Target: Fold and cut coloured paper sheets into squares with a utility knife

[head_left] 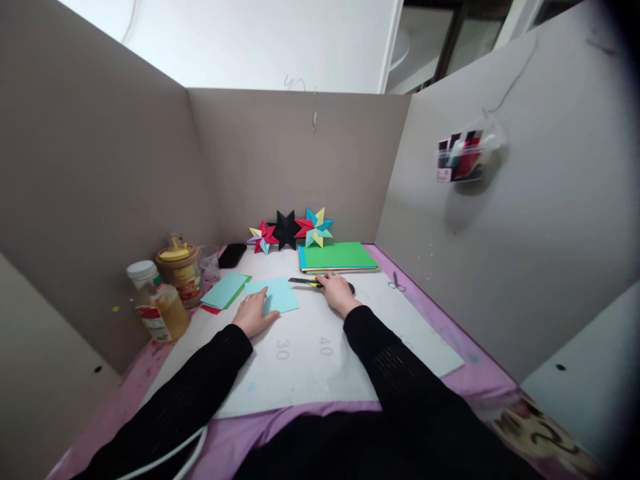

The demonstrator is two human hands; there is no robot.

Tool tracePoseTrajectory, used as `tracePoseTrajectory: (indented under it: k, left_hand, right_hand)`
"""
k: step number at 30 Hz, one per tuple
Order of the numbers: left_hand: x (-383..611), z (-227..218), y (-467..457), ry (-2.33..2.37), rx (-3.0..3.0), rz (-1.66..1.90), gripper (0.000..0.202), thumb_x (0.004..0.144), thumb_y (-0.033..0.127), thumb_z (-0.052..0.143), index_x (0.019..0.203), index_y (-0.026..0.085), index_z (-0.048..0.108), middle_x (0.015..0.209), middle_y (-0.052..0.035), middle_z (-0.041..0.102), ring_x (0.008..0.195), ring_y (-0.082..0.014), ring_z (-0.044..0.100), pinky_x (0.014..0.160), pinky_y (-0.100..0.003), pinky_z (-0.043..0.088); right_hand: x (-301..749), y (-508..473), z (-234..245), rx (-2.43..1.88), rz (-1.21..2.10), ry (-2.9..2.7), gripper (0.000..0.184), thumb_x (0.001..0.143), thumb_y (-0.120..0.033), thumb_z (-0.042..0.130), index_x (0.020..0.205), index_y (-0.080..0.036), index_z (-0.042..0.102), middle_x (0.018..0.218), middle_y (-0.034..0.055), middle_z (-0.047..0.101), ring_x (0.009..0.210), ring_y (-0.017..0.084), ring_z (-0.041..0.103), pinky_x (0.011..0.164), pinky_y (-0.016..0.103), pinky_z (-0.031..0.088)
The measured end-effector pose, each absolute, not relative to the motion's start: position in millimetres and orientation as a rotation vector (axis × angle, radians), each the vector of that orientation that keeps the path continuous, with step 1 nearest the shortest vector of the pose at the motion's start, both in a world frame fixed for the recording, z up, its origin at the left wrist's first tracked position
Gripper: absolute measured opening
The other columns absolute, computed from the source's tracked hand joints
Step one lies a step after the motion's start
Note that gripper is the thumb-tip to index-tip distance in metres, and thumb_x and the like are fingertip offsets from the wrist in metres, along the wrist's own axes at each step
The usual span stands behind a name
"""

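Note:
My left hand (254, 312) lies flat with fingers stretched out on the lower left part of a light blue paper sheet (277, 295) on the white mat (320, 360). My right hand (337, 291) rests over the handles of black and yellow scissors (305, 283), whose blades point left just past the blue sheet. Its fingers curl down onto the handles.
A stack of colored paper with green on top (339, 257) lies behind the hands. Three folded paper stars (293, 230) lean on the back wall. Jars and a bottle (159, 303) stand at left beside loose teal sheets (225, 291). Small scissors (396, 283) lie at right. Cardboard walls surround the desk.

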State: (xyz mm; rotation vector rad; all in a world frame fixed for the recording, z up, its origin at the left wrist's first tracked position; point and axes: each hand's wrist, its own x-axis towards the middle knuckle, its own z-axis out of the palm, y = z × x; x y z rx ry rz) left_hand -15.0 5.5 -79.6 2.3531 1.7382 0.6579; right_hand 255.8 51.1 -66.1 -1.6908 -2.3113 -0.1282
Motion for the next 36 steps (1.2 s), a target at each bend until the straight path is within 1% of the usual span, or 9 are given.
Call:
tracePoseTrajectory:
  k: [4,7,10,12,17,23,25,30,36]
  left_hand:
    - [-15,-80,6,1.734,2.306,0.674,0.078,0.069,0.053,0.058,0.133,0.012,0.039,0.123,-0.0197,0.053,0.117,-0.0353,0.043,0.098,-0.043,0.028]
    - [-14,-79,5,1.705,2.284,0.651,0.070,0.072,0.051,0.056,0.133,0.019,0.041,0.131,-0.0170,0.047,0.124,-0.0349,0.036,0.101,-0.045,0.024]
    - [-12,-78,3,1.687,2.252,0.577,0.059,0.076,0.049,0.052,0.131,0.028,0.044,0.139,-0.0130,0.039,0.131,-0.0356,0.025,0.103,-0.052,0.015]
    - [-10,-77,2,1.692,2.248,0.497,0.054,0.079,0.049,0.048,0.130,0.030,0.045,0.143,-0.0116,0.034,0.133,-0.0358,0.019,0.102,-0.055,0.012]
    - [-7,-78,3,1.722,2.269,0.391,0.051,0.084,0.048,0.039,0.132,0.031,0.043,0.146,-0.0102,0.027,0.135,-0.0349,0.013,0.102,-0.057,0.009]
    - [-6,-82,4,1.722,2.243,0.470,0.048,0.084,0.044,0.042,0.130,0.030,0.046,0.144,-0.0097,0.031,0.134,-0.0352,0.017,0.103,-0.057,0.010]
    - [-6,-81,4,1.744,2.262,0.415,0.049,0.085,0.044,0.038,0.132,0.029,0.043,0.145,-0.0090,0.029,0.135,-0.0344,0.016,0.103,-0.057,0.010]
    - [-3,-79,4,1.838,2.349,0.141,0.052,0.089,0.044,0.022,0.140,0.031,0.027,0.149,-0.0047,0.020,0.136,-0.0303,0.012,0.105,-0.053,0.013]
    - [-3,-79,4,1.874,2.396,0.047,0.053,0.090,0.045,0.018,0.141,0.030,0.023,0.150,-0.0041,0.018,0.136,-0.0301,0.012,0.105,-0.052,0.015]
  right_hand:
    - [244,52,-68,-1.718,-0.160,-2.393,0.038,0.086,-0.017,0.041,0.120,-0.029,0.052,0.110,0.0120,0.053,0.105,0.026,0.043,0.084,0.038,0.029]
    - [249,50,-66,-1.739,-0.103,-2.426,0.039,0.085,-0.016,0.041,0.119,-0.030,0.053,0.110,0.0116,0.053,0.102,0.025,0.045,0.086,0.040,0.027]
    - [260,42,-62,-1.690,0.013,-2.505,0.039,0.082,-0.017,0.044,0.117,-0.031,0.056,0.107,0.0103,0.054,0.097,0.025,0.048,0.083,0.038,0.029]
    - [267,34,-57,-1.630,0.084,-2.565,0.038,0.079,-0.018,0.047,0.113,-0.030,0.058,0.103,0.0092,0.055,0.094,0.024,0.050,0.078,0.033,0.031]
    - [273,18,-45,-1.614,0.165,-2.591,0.039,0.074,-0.016,0.052,0.109,-0.030,0.063,0.100,0.0075,0.057,0.085,0.022,0.053,0.069,0.028,0.032]
    - [270,12,-38,-1.612,0.206,-2.613,0.042,0.070,-0.015,0.056,0.109,-0.027,0.064,0.100,0.0086,0.059,0.080,0.021,0.055,0.067,0.027,0.033]
    - [269,11,-36,-1.617,0.193,-2.615,0.040,0.072,-0.015,0.055,0.109,-0.026,0.064,0.100,0.0089,0.059,0.079,0.021,0.055,0.066,0.027,0.034]
    - [263,7,-32,-1.644,0.043,-2.692,0.038,0.078,-0.019,0.049,0.113,-0.028,0.061,0.101,0.0108,0.056,0.080,0.022,0.056,0.065,0.027,0.037]
    - [250,4,-32,-1.637,-0.054,-2.752,0.032,0.083,-0.018,0.044,0.109,-0.024,0.061,0.098,0.0124,0.054,0.086,0.023,0.055,0.069,0.029,0.039]
